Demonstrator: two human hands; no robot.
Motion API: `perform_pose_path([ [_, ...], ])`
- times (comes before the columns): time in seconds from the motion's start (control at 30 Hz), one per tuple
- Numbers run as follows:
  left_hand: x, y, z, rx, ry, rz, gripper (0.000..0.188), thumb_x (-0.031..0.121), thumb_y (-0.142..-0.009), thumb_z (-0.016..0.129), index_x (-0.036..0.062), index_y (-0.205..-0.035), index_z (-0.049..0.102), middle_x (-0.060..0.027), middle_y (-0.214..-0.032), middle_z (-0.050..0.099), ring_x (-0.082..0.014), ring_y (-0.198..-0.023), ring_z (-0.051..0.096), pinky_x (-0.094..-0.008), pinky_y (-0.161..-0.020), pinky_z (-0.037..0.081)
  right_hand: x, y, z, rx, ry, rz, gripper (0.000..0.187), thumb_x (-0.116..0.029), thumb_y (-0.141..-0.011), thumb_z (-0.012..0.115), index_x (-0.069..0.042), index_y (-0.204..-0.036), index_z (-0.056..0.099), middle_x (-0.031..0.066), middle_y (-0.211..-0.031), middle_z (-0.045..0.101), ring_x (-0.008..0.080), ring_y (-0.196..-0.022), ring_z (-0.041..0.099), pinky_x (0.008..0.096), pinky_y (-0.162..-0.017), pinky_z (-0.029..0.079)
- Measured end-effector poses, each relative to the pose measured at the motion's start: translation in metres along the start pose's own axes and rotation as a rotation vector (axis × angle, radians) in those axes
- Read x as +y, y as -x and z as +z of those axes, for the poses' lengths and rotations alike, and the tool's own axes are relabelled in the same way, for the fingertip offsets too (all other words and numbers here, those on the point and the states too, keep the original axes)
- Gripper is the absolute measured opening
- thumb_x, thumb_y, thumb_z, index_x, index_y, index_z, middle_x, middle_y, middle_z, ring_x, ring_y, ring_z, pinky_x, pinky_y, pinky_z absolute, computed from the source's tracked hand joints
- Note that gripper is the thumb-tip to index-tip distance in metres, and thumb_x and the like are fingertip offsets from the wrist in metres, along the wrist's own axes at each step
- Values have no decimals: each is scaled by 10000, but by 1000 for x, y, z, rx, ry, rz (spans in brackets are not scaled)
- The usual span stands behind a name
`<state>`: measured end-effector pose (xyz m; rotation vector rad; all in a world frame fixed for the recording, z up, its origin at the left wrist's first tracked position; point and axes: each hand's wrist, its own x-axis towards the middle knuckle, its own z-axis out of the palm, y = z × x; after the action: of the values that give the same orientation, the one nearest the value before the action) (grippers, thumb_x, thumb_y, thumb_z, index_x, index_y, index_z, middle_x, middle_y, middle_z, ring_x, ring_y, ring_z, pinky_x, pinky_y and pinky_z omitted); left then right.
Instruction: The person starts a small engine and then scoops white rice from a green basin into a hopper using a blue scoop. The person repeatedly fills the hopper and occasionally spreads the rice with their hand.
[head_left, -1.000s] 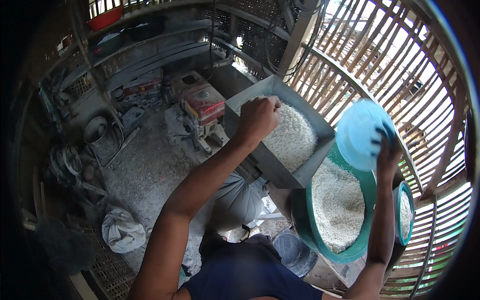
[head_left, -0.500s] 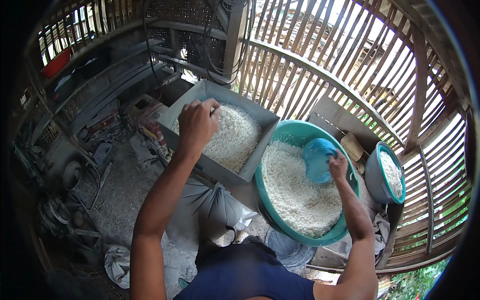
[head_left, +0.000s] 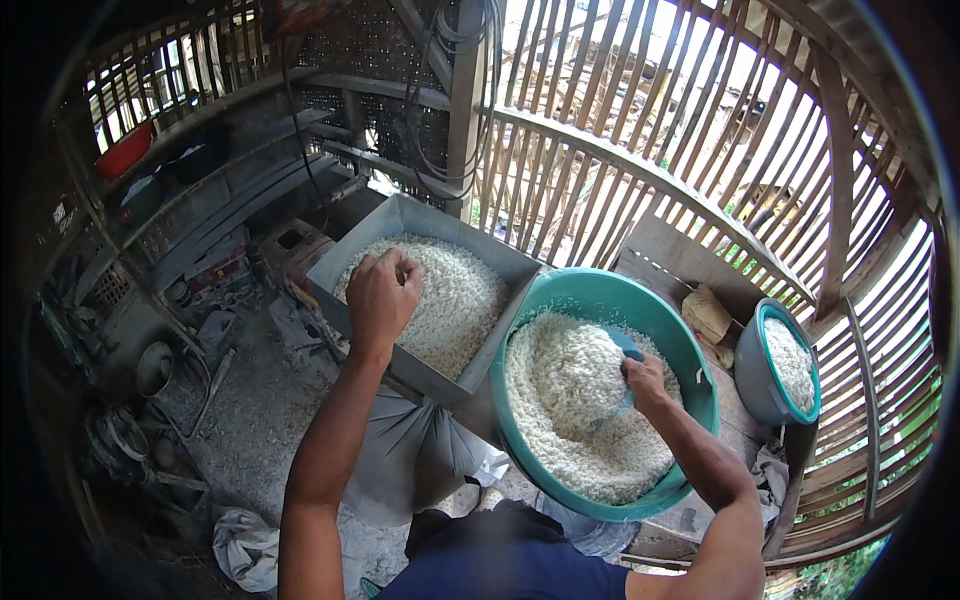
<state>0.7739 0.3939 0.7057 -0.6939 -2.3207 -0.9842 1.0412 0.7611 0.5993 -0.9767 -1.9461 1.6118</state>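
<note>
My right hand (head_left: 645,380) grips the edge of a blue plastic scoop (head_left: 631,346) inside a large green tub (head_left: 705,420). White rice (head_left: 575,360) heaps over the scoop and hides most of it; more rice lies around it in the tub. My left hand (head_left: 384,295) is above the near left part of a grey metal hopper (head_left: 530,268), which holds rice (head_left: 455,300) too. Its fingers are curled together, and whatever they may hold is hidden. Hopper and tub stand side by side, their rims close together.
A grey basin with a green rim (head_left: 745,350), filled with rice, stands at the right by the slatted wall (head_left: 640,150). Below the hopper hangs a tied grey cloth (head_left: 400,450). Dusty machinery (head_left: 300,245) sits left of the hopper. A red basin (head_left: 125,150) rests on a far-left shelf.
The blue scoop has gone down into the rice and is now heaped with it, my right hand shifting left and lower. My left hand has dropped slightly nearer, still over the hopper.
</note>
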Motion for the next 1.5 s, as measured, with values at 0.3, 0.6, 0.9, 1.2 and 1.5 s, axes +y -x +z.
perform_pose_path([
  [0.3, 0, -4, -4, -124, 18, -137, 173, 169, -866, 695, 17, -855, 613, -142, -774, 637, -334, -849, 661, -490, -775, 494, -30, 19, -24, 67, -405, 289, 171, 12, -873, 559, 36, -982, 689, 104, -865, 674, 221, -712, 661, 381, -639, 560],
  [0.6, -1, -3, -1, 34, 234, -133, 195, 74, -916, 641, 49, -1108, 657, -122, -1088, 716, -332, -1083, 646, -438, -956, 506, -169, -22, 49, -194, -405, 12, 208, -9, -883, 572, 38, -1049, 688, 117, -898, 693, 216, -698, 673, 386, -619, 551],
  [0.9, -5, 1, 19, 326, 379, -42, 109, 39, -857, 661, 38, -966, 668, -160, -1025, 686, -359, -1045, 638, -457, -945, 495, -229, -36, 186, 200, 359, -1151, 342, -57, -970, 541, 18, -1281, 662, 135, -927, 769, 248, -704, 720, 403, -644, 542],
  [1.2, 1, 6, 28, 333, 203, 4, 164, 104, -829, 686, 2, -950, 647, -169, -1064, 630, -323, -1081, 597, -442, -953, 483, -244, -16, 205, -68, 303, -1236, 358, -84, -1060, 469, 9, -1377, 605, 123, -1207, 723, 202, -942, 728, 307, -690, 592],
  [1.5, 7, 6, 33, 7, 102, -20, 69, 135, -778, 676, 67, -779, 680, -127, -840, 677, -274, -868, 652, -435, -782, 491, -250, 28, 107, 60, 70, -625, 474, -190, -1012, 495, -157, -1479, 563, 91, -1312, 696, 258, -948, 697, 465, -722, 537],
])
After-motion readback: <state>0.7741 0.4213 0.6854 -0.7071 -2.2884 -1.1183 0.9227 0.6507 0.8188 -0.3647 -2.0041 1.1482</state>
